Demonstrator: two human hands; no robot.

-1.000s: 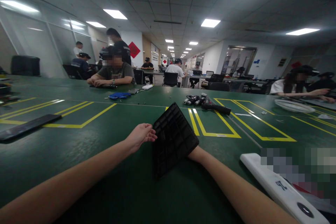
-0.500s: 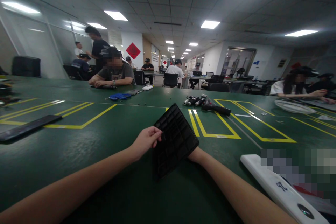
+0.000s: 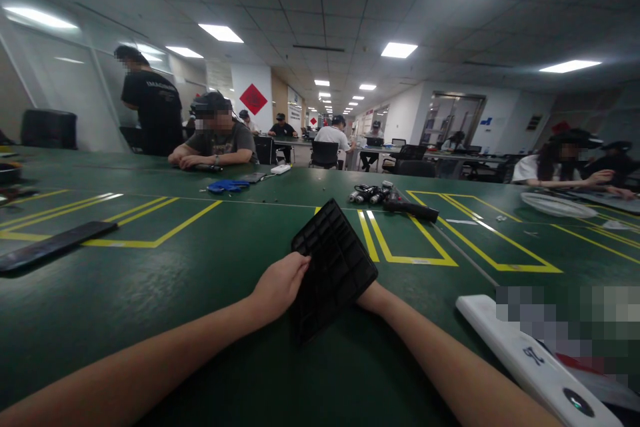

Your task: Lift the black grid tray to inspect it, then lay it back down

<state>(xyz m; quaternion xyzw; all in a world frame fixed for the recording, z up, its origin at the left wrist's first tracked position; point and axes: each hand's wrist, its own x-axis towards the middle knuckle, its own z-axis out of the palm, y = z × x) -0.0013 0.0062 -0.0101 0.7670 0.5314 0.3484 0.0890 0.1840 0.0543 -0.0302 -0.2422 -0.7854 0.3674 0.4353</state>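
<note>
A black tray (image 3: pixel 337 267) divided into small square compartments is held tilted above the green table, its open side facing me. My right hand (image 3: pixel 371 296) grips it from behind at the lower right edge; the fingers are hidden by the tray. At the left side of the tray, my left hand (image 3: pixel 280 285) is closed, thumb and fingertips pinched together over the compartments. Whatever lies between those fingertips, if anything, is too small to make out. The compartments are dark, so their contents cannot be told.
Yellow tape rectangles (image 3: pixel 423 260) mark the green table (image 3: pixel 165 307). Beyond the tray lie black cables (image 3: pixel 369 193), a black cylindrical tool (image 3: pixel 413 209) and a blue glove (image 3: pixel 227 185). A dark flat bar (image 3: pixel 55 247) is at left, a white device (image 3: pixel 530 353) at right. People sit around.
My left hand has turned and dropped slightly, its fingertips still at the tray. The tray stays almost in place. A standing person in the background has moved left.
</note>
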